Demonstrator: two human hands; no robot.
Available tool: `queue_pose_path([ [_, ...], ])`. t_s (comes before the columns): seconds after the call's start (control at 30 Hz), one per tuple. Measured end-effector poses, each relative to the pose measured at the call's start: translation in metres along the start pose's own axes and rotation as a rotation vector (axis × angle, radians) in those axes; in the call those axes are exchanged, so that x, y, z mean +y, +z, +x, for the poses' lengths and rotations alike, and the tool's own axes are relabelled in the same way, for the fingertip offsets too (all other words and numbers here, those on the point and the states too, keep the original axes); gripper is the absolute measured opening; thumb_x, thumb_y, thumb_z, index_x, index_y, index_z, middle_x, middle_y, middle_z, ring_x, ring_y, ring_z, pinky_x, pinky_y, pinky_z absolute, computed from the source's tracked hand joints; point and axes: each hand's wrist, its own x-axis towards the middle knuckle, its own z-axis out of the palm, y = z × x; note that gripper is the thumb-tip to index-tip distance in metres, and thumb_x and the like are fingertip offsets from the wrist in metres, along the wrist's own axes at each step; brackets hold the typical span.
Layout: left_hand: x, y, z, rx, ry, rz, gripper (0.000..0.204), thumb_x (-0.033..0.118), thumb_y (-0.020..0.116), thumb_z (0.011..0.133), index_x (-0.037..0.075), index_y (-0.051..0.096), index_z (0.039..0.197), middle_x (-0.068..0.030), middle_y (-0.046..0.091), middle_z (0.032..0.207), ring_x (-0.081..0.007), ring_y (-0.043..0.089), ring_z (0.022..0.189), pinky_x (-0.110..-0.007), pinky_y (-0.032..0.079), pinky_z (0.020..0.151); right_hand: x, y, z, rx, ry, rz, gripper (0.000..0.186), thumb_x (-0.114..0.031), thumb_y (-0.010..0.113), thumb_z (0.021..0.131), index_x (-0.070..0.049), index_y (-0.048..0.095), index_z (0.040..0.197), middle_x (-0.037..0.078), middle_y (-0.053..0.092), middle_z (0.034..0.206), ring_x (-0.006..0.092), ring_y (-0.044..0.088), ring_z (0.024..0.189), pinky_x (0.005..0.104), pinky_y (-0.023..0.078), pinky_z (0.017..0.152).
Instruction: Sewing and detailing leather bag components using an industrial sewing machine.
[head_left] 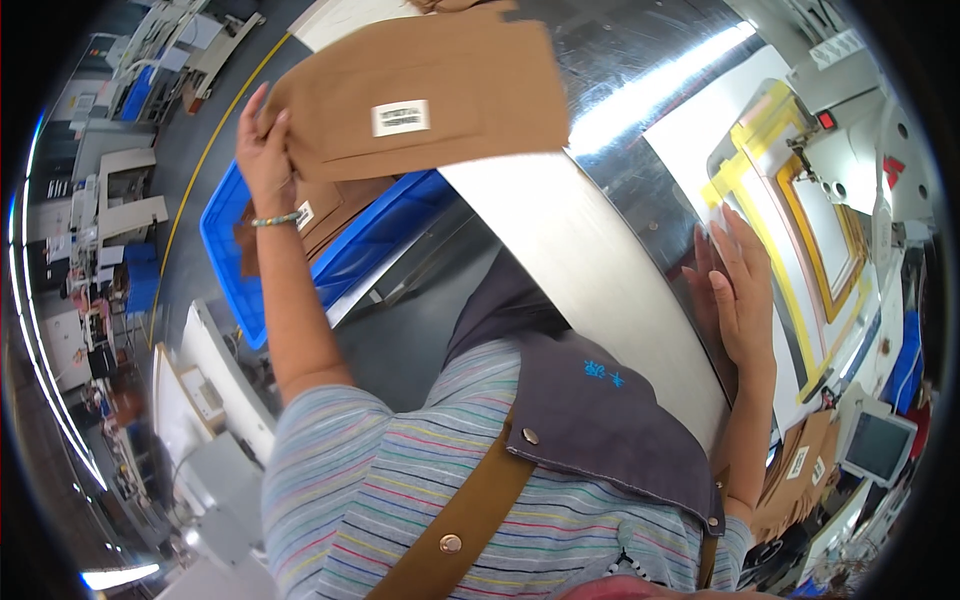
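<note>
My left hand [266,158] is raised and pinches the left end of a brown fabric panel [500,85] between thumb and fingers. A white printed label [401,117] sits near the middle of the panel, which spreads out to the right over the metal table. Below that hand, a blue plastic crate [226,245] holds more brown fabric pieces [345,205], one with a white label. My right hand [742,290] lies with fingers stretched out and nothing in it, beside a yellow-edged sewing template [745,180] and over the shiny metal surface.
A sewing machine head [850,165] stands at the far right, above the template. The pale metal table edge [570,240] runs diagonally before me. Brown labelled pieces [800,460] and a small grey screen [880,445] are at the lower right. A yellow floor line [205,140] passes left of the crate.
</note>
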Motion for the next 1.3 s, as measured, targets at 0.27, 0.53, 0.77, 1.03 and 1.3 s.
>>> queue_pose_path([
  [0.27, -0.071, -0.245, -0.042, 0.219, -0.381, 0.543, 0.062, 0.001, 0.072, 0.093, 0.001, 0.048, 0.151, -0.0155, 0.067, 0.137, -0.0258, 0.066, 0.123, -0.038, 0.054, 0.102, -0.007, 0.002, -0.005, -0.021, -0.011, -0.118, 0.05, -0.027, 0.059, 0.103, -0.012, 0.055, 0.15, 0.012, 0.041, 0.164, 0.0372, 0.036, 0.151, 0.0504, 0.026, 0.126],
  [0.53, -0.117, -0.193, -0.038, 0.048, -0.222, 1.469, 0.086, 0.056, 0.077, 0.086, 0.001, 0.053, 0.148, -0.0257, 0.063, 0.14, -0.046, 0.06, 0.128, -0.05, 0.047, 0.109, -0.01, -0.003, -0.005, -0.036, -0.004, -0.144, 0.051, -0.025, 0.062, 0.102, -0.012, 0.054, 0.151, 0.012, 0.042, 0.163, 0.0369, 0.037, 0.151, 0.0496, 0.028, 0.125],
  [0.77, -0.098, -0.072, -0.056, -0.655, 0.042, 1.321, 0.055, 0.038, 0.073, 0.095, 0.004, 0.067, 0.137, -0.0228, 0.057, 0.149, -0.0356, 0.049, 0.142, -0.045, 0.037, 0.12, -0.011, -0.017, -0.013, -0.042, 0.067, 0.022, 0.049, -0.012, 0.067, 0.096, -0.011, 0.06, 0.145, 0.013, 0.046, 0.16, 0.0364, 0.043, 0.147, 0.0461, 0.034, 0.122],
  [1.03, -0.091, -0.129, -0.005, 0.14, -0.572, -0.165, 0.048, 0.032, 0.06, 0.107, 0.001, 0.057, 0.143, -0.0137, 0.064, 0.142, -0.0287, 0.061, 0.13, -0.043, 0.046, 0.113, 0.0, -0.013, -0.016, -0.036, 0.028, 0.013, 0.048, -0.011, 0.064, 0.097, -0.009, 0.059, 0.145, 0.012, 0.048, 0.16, 0.0351, 0.044, 0.147, 0.0451, 0.033, 0.122],
  [1.3, -0.045, -0.219, 0.013, 0.246, -0.426, -0.092, 0.053, 0.038, 0.058, 0.108, 0.001, 0.055, 0.145, -0.0162, 0.061, 0.147, -0.0321, 0.058, 0.134, -0.047, 0.043, 0.116, -0.007, -0.011, -0.014, -0.008, 0.029, -0.037, 0.048, -0.013, 0.061, 0.1, -0.009, 0.058, 0.148, 0.013, 0.048, 0.16, 0.0351, 0.043, 0.148, 0.0455, 0.032, 0.123],
])
